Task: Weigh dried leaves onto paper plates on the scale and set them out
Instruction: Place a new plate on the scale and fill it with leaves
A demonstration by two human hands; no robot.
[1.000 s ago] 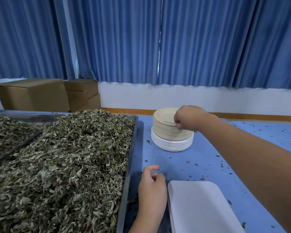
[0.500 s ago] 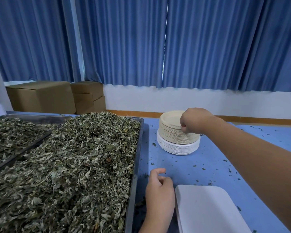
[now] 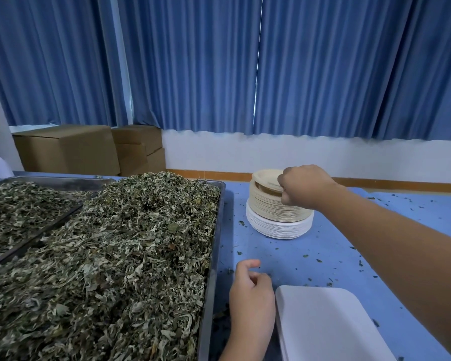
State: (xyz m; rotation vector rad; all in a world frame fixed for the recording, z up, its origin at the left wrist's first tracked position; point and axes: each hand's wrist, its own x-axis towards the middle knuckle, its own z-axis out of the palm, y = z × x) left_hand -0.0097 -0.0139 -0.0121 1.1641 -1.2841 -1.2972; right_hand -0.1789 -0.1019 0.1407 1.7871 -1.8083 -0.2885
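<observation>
A stack of paper plates (image 3: 276, 214), beige ones over white ones, stands on the blue table (image 3: 310, 259). My right hand (image 3: 303, 185) pinches the edge of the top beige plate (image 3: 266, 179), which is tilted up off the stack. A heap of dried leaves (image 3: 130, 251) fills a metal tray (image 3: 214, 256) on the left. The white scale platform (image 3: 326, 324) lies at the near edge with nothing on it. My left hand (image 3: 251, 298) rests between the tray and the scale, fingers loosely curled and holding nothing.
A second metal tray of leaves (image 3: 18, 207) sits at the far left. Cardboard boxes (image 3: 71, 149) stand behind the table under blue curtains (image 3: 219, 63). Leaf crumbs are scattered over the table's right half.
My right hand has lifted the top beige plate's edge, so it now tilts off the stack. The left hand has hardly moved.
</observation>
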